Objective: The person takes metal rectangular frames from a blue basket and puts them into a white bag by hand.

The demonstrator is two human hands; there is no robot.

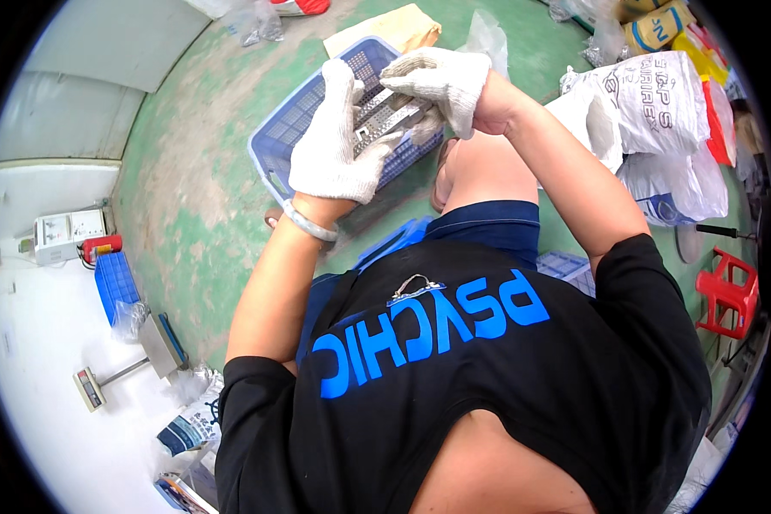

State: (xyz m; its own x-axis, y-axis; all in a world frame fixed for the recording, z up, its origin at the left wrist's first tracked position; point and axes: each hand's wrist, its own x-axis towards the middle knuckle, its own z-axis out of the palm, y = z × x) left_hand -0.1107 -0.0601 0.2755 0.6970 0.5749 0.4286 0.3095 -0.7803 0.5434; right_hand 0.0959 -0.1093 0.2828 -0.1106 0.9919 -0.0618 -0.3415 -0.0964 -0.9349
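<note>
My left hand (332, 146), in a white knitted glove, is closed around the near left side of a small stack of perforated metal strips (391, 122). From the right, my right hand (445, 84), gloved the same way, grips the other end of the strips. Its fingertips are partly hidden behind the metal. Both hands are over a blue plastic basket (284, 137) with slotted walls. The strips lie roughly side by side, slanting up to the right. How many there are I cannot tell.
A yellowish sack (384, 31) lies beyond the basket on the green floor (180, 154). White woven sacks (660, 103) and a red stool (728, 291) are at the right. Along the left wall stand a blue crate (116, 287), a fire extinguisher (101, 247) and a platform scale (158, 343).
</note>
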